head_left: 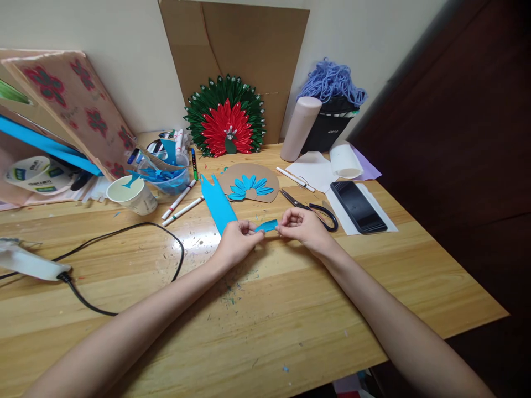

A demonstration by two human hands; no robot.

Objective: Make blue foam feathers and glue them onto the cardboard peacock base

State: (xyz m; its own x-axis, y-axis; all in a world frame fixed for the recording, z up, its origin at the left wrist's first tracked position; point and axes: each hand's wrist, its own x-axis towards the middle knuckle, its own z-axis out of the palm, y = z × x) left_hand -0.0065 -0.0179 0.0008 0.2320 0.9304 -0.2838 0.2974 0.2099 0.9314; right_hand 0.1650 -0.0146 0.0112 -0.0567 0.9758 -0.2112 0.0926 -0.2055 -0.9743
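A small blue paper piece (266, 226) is stretched between my two hands, above the wooden table. My left hand (240, 239) pinches its left end, and my right hand (302, 225) pinches the other end. Beside my left hand lies a longer blue strip (216, 203) with a notched far end. Just beyond my hands is a rounded cardboard piece (269, 179) with blue petals (251, 187) in a fan on it. Black-handled scissors (309, 207) lie partly open behind my right hand.
A glue gun (31, 262) with a black cable lies at the left. Markers (178, 200), a paper cup (135, 196) and a tub of blue scraps (164, 177) stand behind. A phone (357, 205) is at the right; a red-green peacock (226, 119) leans on cardboard (236, 44).
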